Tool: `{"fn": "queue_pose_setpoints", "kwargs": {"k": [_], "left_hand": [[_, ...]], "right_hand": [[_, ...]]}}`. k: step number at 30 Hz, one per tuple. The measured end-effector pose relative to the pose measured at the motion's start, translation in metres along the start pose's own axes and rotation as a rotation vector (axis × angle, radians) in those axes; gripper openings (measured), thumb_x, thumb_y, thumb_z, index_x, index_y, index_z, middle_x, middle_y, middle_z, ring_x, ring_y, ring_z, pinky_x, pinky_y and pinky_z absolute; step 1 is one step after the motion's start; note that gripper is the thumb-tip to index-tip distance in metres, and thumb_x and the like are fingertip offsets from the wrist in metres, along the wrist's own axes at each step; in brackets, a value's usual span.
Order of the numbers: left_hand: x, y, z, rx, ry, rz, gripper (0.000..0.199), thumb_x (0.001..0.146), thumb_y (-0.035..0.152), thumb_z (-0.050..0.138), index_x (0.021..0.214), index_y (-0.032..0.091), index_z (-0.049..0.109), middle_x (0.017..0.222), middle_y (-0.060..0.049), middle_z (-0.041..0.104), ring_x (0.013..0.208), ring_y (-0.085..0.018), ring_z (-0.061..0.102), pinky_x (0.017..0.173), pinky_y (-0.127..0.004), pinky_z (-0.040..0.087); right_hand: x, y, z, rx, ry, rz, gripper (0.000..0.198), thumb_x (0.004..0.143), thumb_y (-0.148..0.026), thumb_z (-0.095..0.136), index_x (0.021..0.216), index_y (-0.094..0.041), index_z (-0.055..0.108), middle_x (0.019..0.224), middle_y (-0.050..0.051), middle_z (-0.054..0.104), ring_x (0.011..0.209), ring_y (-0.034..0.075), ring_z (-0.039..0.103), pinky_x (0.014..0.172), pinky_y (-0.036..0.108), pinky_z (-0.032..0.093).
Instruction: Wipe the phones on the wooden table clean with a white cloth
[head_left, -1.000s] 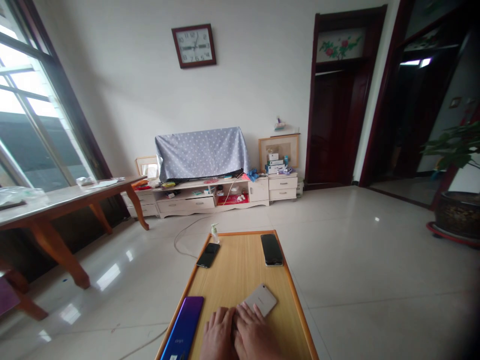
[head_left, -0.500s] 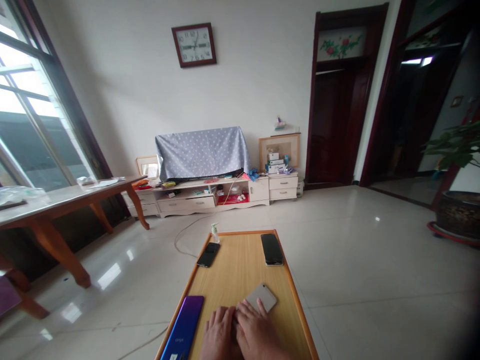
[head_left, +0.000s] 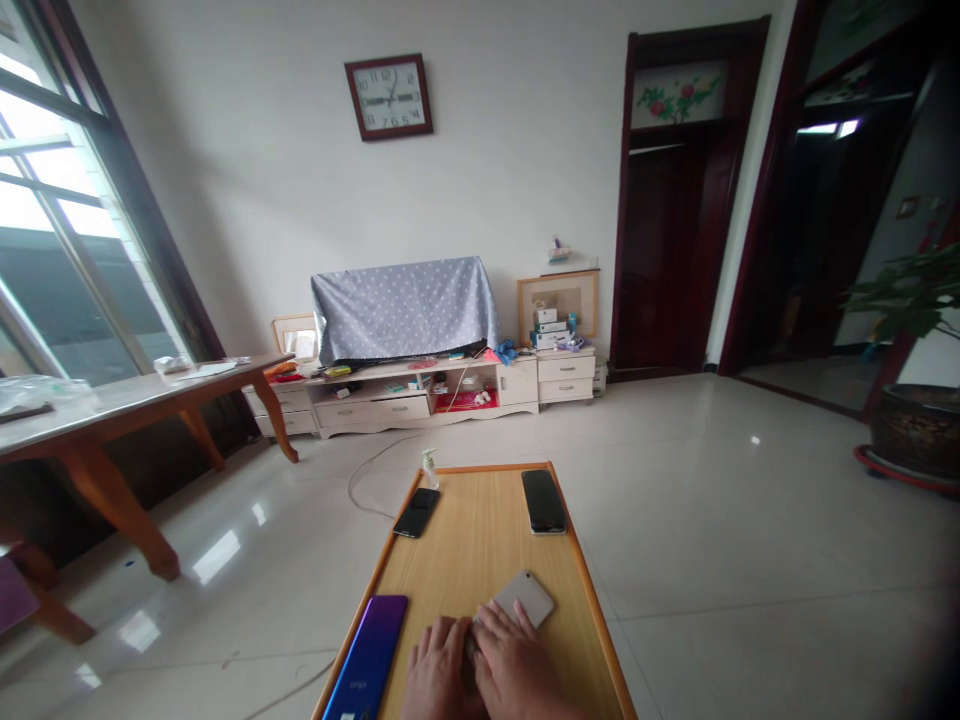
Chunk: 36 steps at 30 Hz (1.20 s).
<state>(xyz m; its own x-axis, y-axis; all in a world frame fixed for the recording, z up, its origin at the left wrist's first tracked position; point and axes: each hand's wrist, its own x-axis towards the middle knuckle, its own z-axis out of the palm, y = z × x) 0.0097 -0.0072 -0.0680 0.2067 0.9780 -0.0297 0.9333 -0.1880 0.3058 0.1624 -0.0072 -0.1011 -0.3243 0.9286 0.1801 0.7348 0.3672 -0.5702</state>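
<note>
A pale gold smartphone lies face down and slanted on the small wooden table. My right hand covers its near left part, one finger stretched over its back and the others bent around its edge. Right against it, my left hand rests with its fingers curled and pressed together at the phone's near left end. What the left fingers hold, if anything, is hidden. To their left lies a blue-purple smartphone, back up, along the table's left edge.
Farther along the table lie a black smartphone at left and another dark smartphone at right. A clear pump bottle stands at the far left corner. A cable runs across the floor. A larger table stands at left.
Both hands stay by the gold smartphone, almost unmoved. The whole view has shifted very slightly downward in the picture.
</note>
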Motion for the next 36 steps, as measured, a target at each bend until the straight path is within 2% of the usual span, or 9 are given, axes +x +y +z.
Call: {"fn": "queue_pose_setpoints", "kwargs": {"k": [3,6,8,11,15,18,21,25,36], "left_hand": [[0.0,0.0,0.0,0.013,0.012,0.0,0.055,0.081,0.048,0.052,0.13,0.025,0.059,0.127,-0.008,0.061,0.118,-0.026,0.053,0.101,-0.033,0.036],[0.0,-0.001,0.001,0.034,0.005,-0.002,0.066,0.076,0.056,0.058,0.132,0.023,0.058,0.129,-0.009,0.06,0.121,-0.029,0.051,0.102,-0.035,0.035],[0.0,-0.002,0.002,0.04,-0.006,-0.005,0.067,0.075,0.057,0.058,0.133,0.023,0.057,0.129,-0.009,0.061,0.121,-0.029,0.051,0.102,-0.035,0.035],[0.001,-0.003,0.002,0.035,0.0,-0.004,0.063,0.077,0.056,0.057,0.131,0.024,0.058,0.128,-0.009,0.061,0.12,-0.028,0.052,0.101,-0.035,0.036],[0.002,-0.007,0.005,0.04,-0.011,0.011,0.053,0.08,0.035,0.05,0.132,0.026,0.056,0.129,-0.007,0.06,0.118,-0.023,0.053,0.1,-0.031,0.036],[0.003,-0.009,0.008,0.055,-0.033,0.007,0.057,0.077,0.029,0.049,0.134,0.027,0.055,0.131,-0.006,0.059,0.118,-0.022,0.053,0.101,-0.03,0.035],[0.002,-0.007,0.008,0.037,0.003,0.007,0.054,0.08,0.043,0.052,0.132,0.026,0.057,0.129,-0.007,0.06,0.118,-0.025,0.053,0.101,-0.032,0.035],[0.001,-0.003,0.005,0.019,0.01,0.002,0.065,0.077,0.059,0.057,0.132,0.025,0.058,0.129,-0.009,0.061,0.121,-0.028,0.052,0.101,-0.035,0.036],[-0.001,0.001,0.001,0.044,0.001,0.001,0.064,0.072,0.047,0.058,0.132,0.025,0.057,0.13,-0.009,0.06,0.121,-0.028,0.051,0.101,-0.035,0.035]], "right_hand": [[0.004,0.008,-0.014,-0.055,0.06,0.077,0.045,0.104,-0.03,0.029,0.138,-0.027,0.058,0.148,0.005,0.053,0.141,0.021,0.041,0.123,0.049,0.014],[0.009,0.024,-0.028,-0.165,0.129,0.213,0.046,0.103,-0.033,0.031,0.138,-0.022,0.058,0.148,0.009,0.052,0.143,0.026,0.039,0.123,0.053,0.013],[0.009,0.029,-0.031,-0.2,0.143,0.246,0.047,0.103,-0.036,0.033,0.14,-0.02,0.056,0.15,0.012,0.05,0.144,0.028,0.037,0.122,0.055,0.014],[0.003,0.018,-0.02,-0.143,0.105,0.195,0.049,0.103,-0.039,0.031,0.141,-0.021,0.056,0.151,0.01,0.048,0.144,0.026,0.037,0.123,0.05,0.017],[-0.007,-0.008,-0.003,-0.029,-0.07,0.059,0.048,0.101,-0.04,0.037,0.144,-0.024,0.052,0.151,0.008,0.047,0.143,0.027,0.039,0.123,0.049,0.019],[-0.012,-0.014,-0.004,-0.004,-0.139,0.018,0.047,0.1,-0.039,0.041,0.144,-0.028,0.052,0.15,0.006,0.049,0.141,0.027,0.041,0.122,0.051,0.019],[-0.013,-0.003,-0.018,-0.048,-0.07,0.03,0.045,0.103,-0.034,0.031,0.138,-0.029,0.058,0.148,0.004,0.052,0.142,0.023,0.041,0.122,0.049,0.017],[-0.009,0.016,-0.035,-0.126,0.043,0.18,0.048,0.105,-0.035,0.025,0.134,-0.027,0.062,0.147,0.006,0.054,0.142,0.021,0.04,0.122,0.047,0.018],[-0.007,0.018,-0.035,-0.162,0.078,0.222,0.047,0.104,-0.037,0.028,0.136,-0.025,0.06,0.151,0.007,0.049,0.144,0.023,0.036,0.122,0.047,0.02]]}}
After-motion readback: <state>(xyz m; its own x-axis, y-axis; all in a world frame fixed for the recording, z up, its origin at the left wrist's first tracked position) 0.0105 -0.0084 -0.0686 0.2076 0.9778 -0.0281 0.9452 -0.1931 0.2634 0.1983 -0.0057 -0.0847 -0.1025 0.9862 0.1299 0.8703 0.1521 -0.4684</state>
